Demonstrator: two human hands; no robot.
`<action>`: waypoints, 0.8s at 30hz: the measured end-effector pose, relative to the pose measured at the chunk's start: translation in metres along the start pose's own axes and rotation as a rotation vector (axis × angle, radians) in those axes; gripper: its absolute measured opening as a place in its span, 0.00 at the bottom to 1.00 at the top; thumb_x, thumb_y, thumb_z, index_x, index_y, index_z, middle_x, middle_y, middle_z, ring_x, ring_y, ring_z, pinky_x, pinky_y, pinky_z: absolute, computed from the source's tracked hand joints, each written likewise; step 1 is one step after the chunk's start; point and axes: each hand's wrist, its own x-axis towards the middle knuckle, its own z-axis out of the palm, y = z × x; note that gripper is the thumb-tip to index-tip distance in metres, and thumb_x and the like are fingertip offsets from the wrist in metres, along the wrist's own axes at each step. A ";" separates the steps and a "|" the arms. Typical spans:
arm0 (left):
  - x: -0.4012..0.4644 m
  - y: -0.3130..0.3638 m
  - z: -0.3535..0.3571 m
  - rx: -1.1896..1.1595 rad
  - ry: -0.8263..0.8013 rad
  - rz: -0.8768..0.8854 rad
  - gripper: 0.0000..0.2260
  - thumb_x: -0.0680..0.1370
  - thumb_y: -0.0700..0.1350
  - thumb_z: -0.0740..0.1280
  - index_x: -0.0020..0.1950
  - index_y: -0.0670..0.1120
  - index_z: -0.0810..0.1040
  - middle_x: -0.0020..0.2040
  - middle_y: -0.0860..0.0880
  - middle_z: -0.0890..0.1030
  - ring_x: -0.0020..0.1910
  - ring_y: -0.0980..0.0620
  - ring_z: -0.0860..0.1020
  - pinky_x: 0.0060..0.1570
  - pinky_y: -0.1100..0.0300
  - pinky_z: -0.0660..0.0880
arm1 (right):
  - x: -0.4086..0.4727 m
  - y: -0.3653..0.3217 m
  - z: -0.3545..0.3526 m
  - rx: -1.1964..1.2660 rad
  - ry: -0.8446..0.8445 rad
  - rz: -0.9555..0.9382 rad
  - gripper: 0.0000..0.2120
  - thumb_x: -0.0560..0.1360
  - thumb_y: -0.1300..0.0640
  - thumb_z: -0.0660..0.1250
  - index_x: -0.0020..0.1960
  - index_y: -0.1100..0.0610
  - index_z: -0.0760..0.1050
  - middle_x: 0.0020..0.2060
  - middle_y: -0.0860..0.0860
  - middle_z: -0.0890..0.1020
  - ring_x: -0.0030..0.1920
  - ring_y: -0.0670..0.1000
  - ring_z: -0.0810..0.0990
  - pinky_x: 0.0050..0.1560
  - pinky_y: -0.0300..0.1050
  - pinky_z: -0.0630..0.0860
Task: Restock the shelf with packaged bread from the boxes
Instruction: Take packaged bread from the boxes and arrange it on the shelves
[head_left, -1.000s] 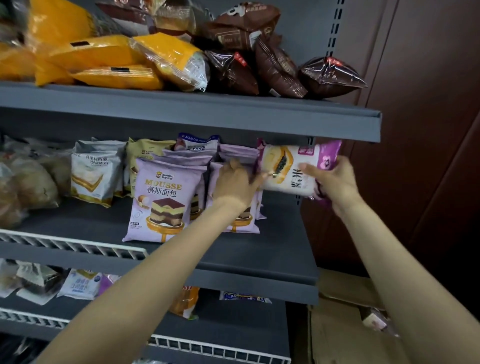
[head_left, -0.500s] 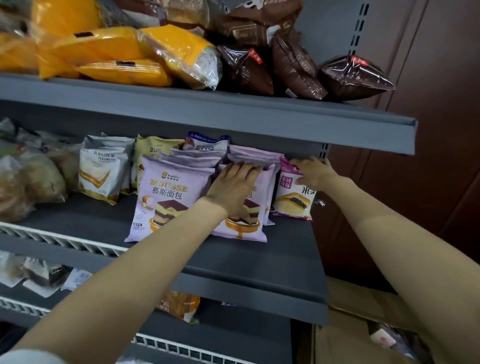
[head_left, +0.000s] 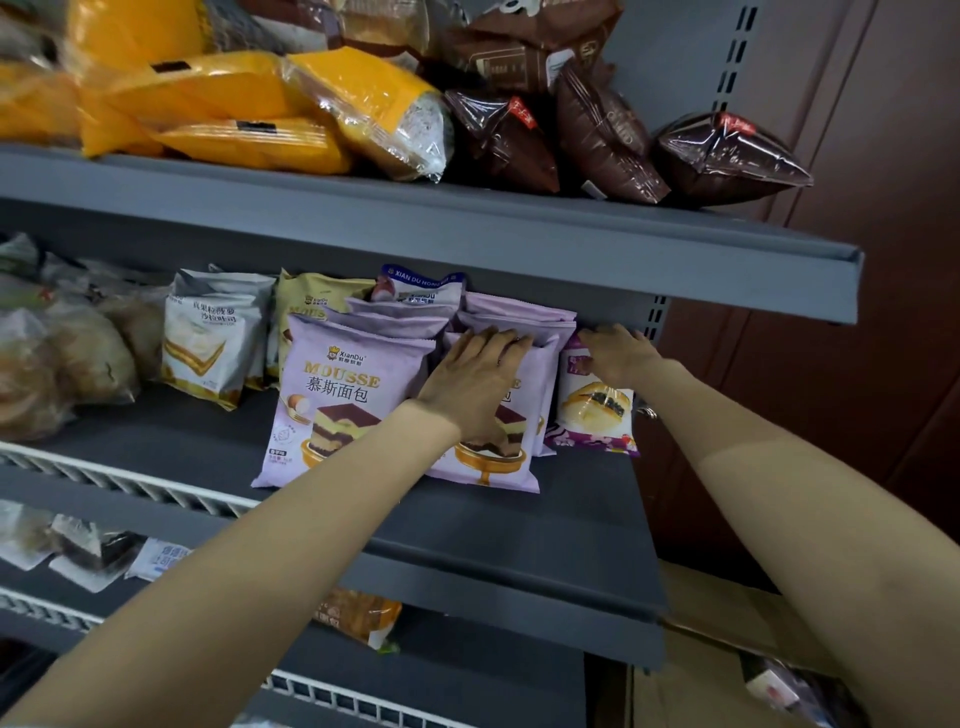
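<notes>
A white and purple bread pack (head_left: 595, 410) stands upright at the right end of the middle shelf (head_left: 519, 530). My right hand (head_left: 618, 353) grips its top edge, fingers curled over it. Just left of it stand lilac mousse bread packs (head_left: 337, 395) in rows. My left hand (head_left: 475, 379) lies flat with straight fingers against the front pack of the right-hand row, pressing it back.
The top shelf holds yellow bread bags (head_left: 218, 104) and brown packs (head_left: 727, 156). White sandwich packs (head_left: 208, 338) and clear-bagged buns (head_left: 78, 358) fill the middle shelf's left. A cardboard box (head_left: 727, 675) with packs sits on the floor at the lower right, beside a dark wooden wall.
My right hand carried the white and purple pack in from the shelf's right side and stood it upright beside the lilac packs. My left hand stayed pressed on those packs.
</notes>
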 end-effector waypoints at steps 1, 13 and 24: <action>0.000 0.001 0.000 -0.007 -0.004 -0.005 0.50 0.67 0.56 0.75 0.77 0.48 0.46 0.78 0.48 0.51 0.77 0.46 0.50 0.76 0.51 0.47 | 0.003 0.001 -0.002 0.020 -0.038 -0.011 0.19 0.79 0.57 0.59 0.69 0.59 0.63 0.69 0.58 0.68 0.69 0.60 0.65 0.69 0.56 0.62; -0.006 0.011 -0.001 -0.036 -0.017 -0.088 0.51 0.66 0.54 0.76 0.77 0.47 0.46 0.78 0.47 0.50 0.77 0.45 0.49 0.76 0.50 0.50 | -0.048 -0.007 0.032 0.453 0.436 0.160 0.39 0.72 0.54 0.71 0.75 0.58 0.54 0.73 0.59 0.59 0.74 0.59 0.57 0.74 0.58 0.56; -0.005 0.021 -0.001 0.031 -0.016 -0.124 0.49 0.67 0.53 0.76 0.77 0.45 0.48 0.77 0.45 0.52 0.77 0.43 0.50 0.75 0.50 0.50 | -0.061 -0.018 0.054 0.853 0.172 0.469 0.46 0.68 0.52 0.76 0.74 0.61 0.50 0.68 0.63 0.63 0.67 0.65 0.67 0.63 0.59 0.68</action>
